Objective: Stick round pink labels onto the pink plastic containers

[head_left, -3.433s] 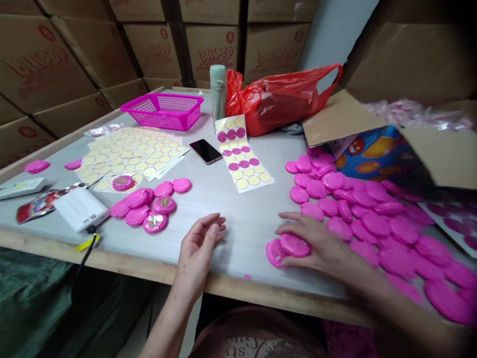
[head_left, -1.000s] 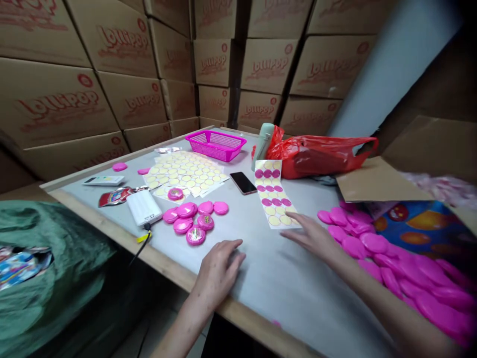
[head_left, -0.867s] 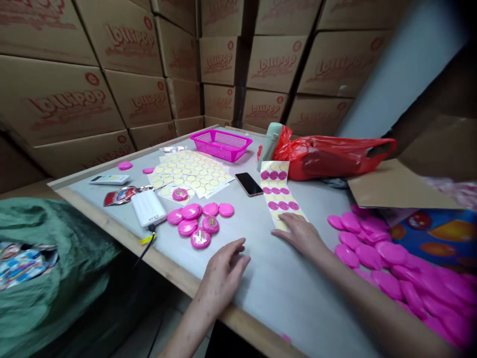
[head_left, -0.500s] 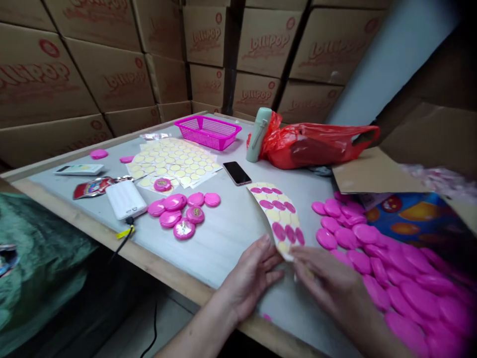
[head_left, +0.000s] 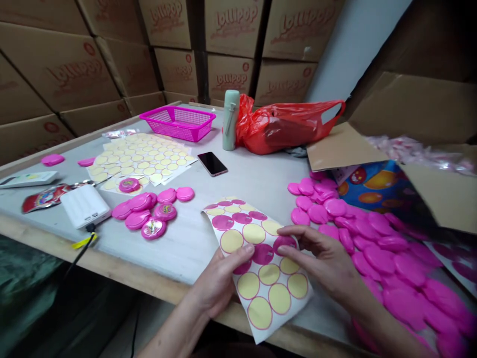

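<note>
Above the table's (head_left: 112,262) near edge, left hand (head_left: 218,283) clamping the sticker sheet (head_left: 257,263), thumb on top, fingers tucked beneath! Right hand (head_left: 320,258) closing in too, fingertips pinched on a pink circle! Sheet bowed, jutting past the edge. Just right, a big heap of pink discs (head_left: 380,258); farther left, a smaller cluster of discs (head_left: 149,214) beside a white power bank (head_left: 85,206).
</note>
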`<state>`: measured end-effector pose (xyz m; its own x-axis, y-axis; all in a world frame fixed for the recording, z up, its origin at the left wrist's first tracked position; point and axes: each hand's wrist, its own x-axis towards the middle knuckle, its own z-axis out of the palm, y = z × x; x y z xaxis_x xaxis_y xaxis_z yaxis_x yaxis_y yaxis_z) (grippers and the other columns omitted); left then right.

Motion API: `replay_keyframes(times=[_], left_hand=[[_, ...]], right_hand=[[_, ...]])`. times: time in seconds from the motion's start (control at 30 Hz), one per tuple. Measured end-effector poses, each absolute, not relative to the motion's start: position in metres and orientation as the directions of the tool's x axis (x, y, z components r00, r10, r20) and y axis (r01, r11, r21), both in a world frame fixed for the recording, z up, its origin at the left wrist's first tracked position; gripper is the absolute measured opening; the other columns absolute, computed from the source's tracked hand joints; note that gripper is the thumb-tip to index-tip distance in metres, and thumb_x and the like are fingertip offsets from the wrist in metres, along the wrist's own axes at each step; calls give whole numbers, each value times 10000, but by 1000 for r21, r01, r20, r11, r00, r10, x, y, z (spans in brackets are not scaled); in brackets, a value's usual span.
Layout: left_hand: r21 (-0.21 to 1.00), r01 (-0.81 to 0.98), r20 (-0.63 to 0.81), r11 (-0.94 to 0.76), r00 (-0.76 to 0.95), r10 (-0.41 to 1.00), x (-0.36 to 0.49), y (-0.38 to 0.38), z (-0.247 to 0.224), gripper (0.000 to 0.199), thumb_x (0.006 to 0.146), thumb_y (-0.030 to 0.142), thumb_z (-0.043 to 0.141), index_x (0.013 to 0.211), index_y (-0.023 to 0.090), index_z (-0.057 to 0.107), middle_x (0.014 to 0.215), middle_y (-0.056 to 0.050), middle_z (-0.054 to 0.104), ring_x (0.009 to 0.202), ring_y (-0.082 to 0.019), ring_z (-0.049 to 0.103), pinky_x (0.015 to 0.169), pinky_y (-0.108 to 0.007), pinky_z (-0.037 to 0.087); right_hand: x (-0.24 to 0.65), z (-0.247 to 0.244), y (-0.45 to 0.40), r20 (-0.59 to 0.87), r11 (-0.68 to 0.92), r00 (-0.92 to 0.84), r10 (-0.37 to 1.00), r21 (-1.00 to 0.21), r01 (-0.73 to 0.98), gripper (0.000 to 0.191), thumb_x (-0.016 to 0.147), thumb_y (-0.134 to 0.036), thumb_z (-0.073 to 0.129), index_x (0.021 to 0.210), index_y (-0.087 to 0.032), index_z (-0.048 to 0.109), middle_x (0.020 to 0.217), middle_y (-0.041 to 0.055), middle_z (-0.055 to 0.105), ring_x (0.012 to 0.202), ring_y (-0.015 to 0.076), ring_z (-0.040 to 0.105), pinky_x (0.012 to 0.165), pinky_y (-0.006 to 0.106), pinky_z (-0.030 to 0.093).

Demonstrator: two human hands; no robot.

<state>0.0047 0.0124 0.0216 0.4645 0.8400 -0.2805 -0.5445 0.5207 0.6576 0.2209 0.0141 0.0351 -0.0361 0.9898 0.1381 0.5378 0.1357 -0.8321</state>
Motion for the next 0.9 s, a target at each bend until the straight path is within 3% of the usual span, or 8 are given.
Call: replay_keyframes(times=[0.1,0.23,0.3,0.47,0.6,0.73,0.9], left_hand=[[708,-486,-242,513,516,822,-5,16,22,421,840,354,747,1229,197,712,1136,-121,764,1077,-319,706,953,-450,542],[765,-436,-215,473,519,827,-7,19,23,319,853,382,733,1094,176,771,1066,-125,779,1068,-327,710,911,-429,560],[781,-430,-215,453,495,842,-5,18,25,313,849,376,738,1088,178,772,1051,-120,781,1045,-327,717,888,-423,569],[741,-431,-266,514,515,815,-4,18,27,397,825,340,767,1178,163,733,1102,-123,773,1038,-314,720,910,-409,563],[654,-477,-378,587,465,800,-1,21,27,422,860,313,732,1245,146,685,1110,-133,771,1059,-306,716,945,-413,553],[574,-534,-471,621,405,784,6,24,28,424,881,265,699,1276,119,649,1112,-152,767,1054,-302,722,972,-421,546],[527,-567,-497,633,399,771,9,24,23,424,888,265,688,1282,119,638,1113,-157,766,1022,-295,735,952,-413,562]], right_hand=[[217,35,14,90,104,-52,995,-883,458,246,774,-394,819,986,-280,766,818,-5,732,699,166,659,643,288,553],[221,37,11,-93,-60,-117,989,-963,263,277,760,-373,824,997,-257,743,801,1,755,710,165,702,617,257,565],[222,38,10,-93,-60,-125,988,-967,249,230,778,-378,807,959,-246,755,751,-3,753,652,153,700,589,246,566],[221,34,4,235,222,-43,971,-822,524,120,804,-292,807,922,-277,793,799,-23,787,706,156,727,654,244,595],[222,27,0,476,463,-156,866,-642,612,219,892,-159,725,1065,-290,758,958,-31,800,844,137,746,780,234,594],[222,18,1,591,526,-197,783,-458,717,303,907,-86,690,1143,-266,749,1097,26,741,953,151,716,816,258,580],[220,13,7,674,572,-232,702,-339,747,292,874,-57,716,1094,-243,768,1161,72,678,1034,200,663,841,334,569]])
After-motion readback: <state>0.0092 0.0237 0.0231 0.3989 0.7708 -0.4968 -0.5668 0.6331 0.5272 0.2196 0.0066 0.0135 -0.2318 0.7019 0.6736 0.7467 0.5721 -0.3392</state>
